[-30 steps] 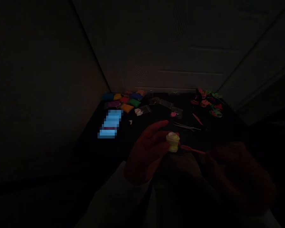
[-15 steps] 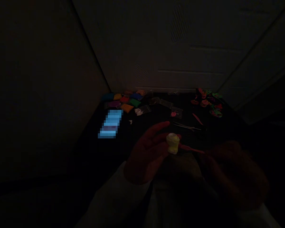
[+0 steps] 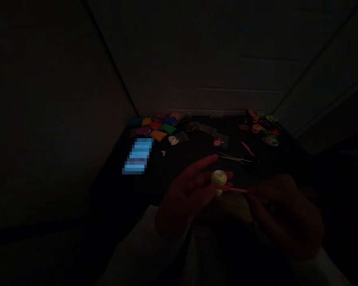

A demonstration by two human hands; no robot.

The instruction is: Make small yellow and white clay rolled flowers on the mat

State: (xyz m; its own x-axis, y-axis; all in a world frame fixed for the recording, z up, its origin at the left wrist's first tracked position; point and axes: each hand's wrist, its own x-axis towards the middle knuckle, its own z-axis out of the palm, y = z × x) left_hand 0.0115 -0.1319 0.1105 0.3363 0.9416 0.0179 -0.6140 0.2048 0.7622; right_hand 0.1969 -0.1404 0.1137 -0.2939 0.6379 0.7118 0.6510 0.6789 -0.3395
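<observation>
The scene is very dark. My left hand (image 3: 186, 194) pinches a small pale yellow lump of clay (image 3: 218, 181) between its fingertips, index finger stretched forward. My right hand (image 3: 286, 214) is closed round the handle of a thin pink plastic tool (image 3: 237, 190), whose tip touches the lump's right side. Both hands hover over my lap in front of a dark table (image 3: 197, 159).
On the table lie several coloured clay packets (image 3: 156, 127) at the back left, a blurred blue rectangle (image 3: 139, 155), scissors (image 3: 235, 159), a second pink tool (image 3: 247, 148), clear bags (image 3: 209, 131) and bright clay pieces (image 3: 261, 127) at the back right. Walls close in behind.
My right hand has moved left toward the lump, bringing the pink tool closer. The lump has turned slightly in my left fingers. The picture has grown a little darker.
</observation>
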